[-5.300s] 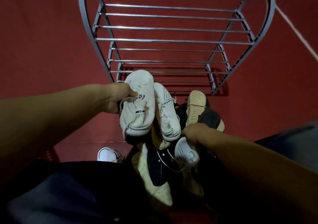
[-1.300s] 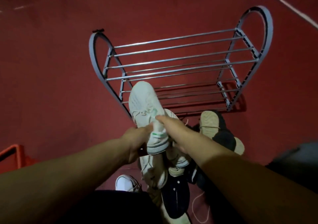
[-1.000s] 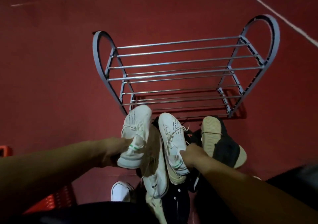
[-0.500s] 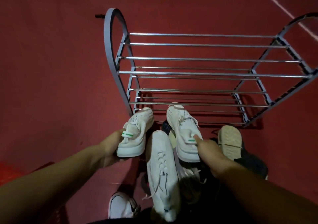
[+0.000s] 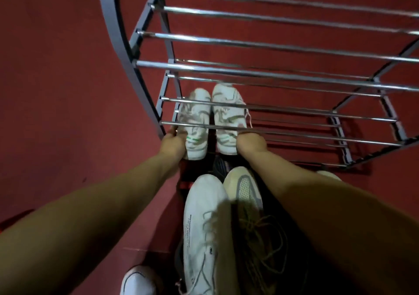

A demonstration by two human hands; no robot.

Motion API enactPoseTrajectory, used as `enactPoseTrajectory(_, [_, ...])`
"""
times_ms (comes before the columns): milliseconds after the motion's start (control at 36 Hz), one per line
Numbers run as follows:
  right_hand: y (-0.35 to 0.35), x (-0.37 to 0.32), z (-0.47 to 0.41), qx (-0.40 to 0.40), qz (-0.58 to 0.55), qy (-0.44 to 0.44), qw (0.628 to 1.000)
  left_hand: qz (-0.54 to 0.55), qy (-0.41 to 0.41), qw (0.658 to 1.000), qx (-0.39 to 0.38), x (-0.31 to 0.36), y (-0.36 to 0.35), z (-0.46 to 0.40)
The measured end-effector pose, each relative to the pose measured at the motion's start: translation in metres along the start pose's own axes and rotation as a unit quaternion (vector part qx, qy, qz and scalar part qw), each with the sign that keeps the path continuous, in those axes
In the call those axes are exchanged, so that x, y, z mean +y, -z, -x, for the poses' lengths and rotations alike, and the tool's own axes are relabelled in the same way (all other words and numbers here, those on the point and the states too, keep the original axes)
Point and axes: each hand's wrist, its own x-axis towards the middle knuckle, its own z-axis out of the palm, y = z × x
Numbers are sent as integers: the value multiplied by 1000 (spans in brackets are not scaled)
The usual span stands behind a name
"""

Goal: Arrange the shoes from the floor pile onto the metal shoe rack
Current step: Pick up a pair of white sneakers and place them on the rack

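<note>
Under the chrome rack [image 5: 267, 45] bars, both hands' fingers grasp white knit sneakers [image 5: 196, 122] by the heels.

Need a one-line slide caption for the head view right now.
Both hands, left and right, slide a white shoe pair under the bars of a low rack tier.

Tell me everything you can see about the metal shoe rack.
The metal shoe rack stands upright on the red floor, seen from above. It has grey arched end frames joined by shiny chrome bars in tiers. The upper bars are bare. At the left end of a lower tier, a pair of white sneakers with green marks lies side by side, toes inward, held at the heels by the left hand and right hand.
</note>
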Motion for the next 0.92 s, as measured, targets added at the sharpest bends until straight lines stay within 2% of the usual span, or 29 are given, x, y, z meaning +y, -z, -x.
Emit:
enactPoseTrajectory(111, [-7, -16, -12, -7, -33, 59, 998, -19, 6, 1000, 17, 10, 3, -12])
enactPoseTrajectory(222, [-35, -6, -42, -29, -29, 61, 997, -72, 15, 997, 31, -3, -17, -19])
enactPoseTrajectory(306, [-40, 5, -33, -66, 7, 74, 995, -77, 9, 993, 87, -22, -24, -18])
enactPoseTrajectory(333, [-40, 12, -32, -62, 16, 82, 995, -63, 25, 991, 118, -35, -23, -17])
enactPoseTrajectory(389, [-38, 16, -31, -83, 62, 87, 991, 30, 84, 983, 160, -55, -18, -16])
enactPoseTrajectory(444, [-34, 20, -30, -113, 69, 64, 989, 137, 177, 969, 107, -49, -20, 7])
enactPoseTrajectory(500, [-31, 23, -30, -84, 55, 77, 992, 150, 206, 965, 54, -47, -22, 17])
enactPoseTrajectory(583, [-27, 27, -21, -59, 49, 79, 994, 134, 201, 968, 72, -50, -14, 17])
enactPoseTrajectory(750, [-31, 32, -23, -91, -15, 48, 995, 104, 149, 980, 81, -50, -3, -6])
enactPoseTrajectory(917, [-35, 30, -28, -79, 47, 44, 995, 107, 143, 977, 119, -90, 13, -59])
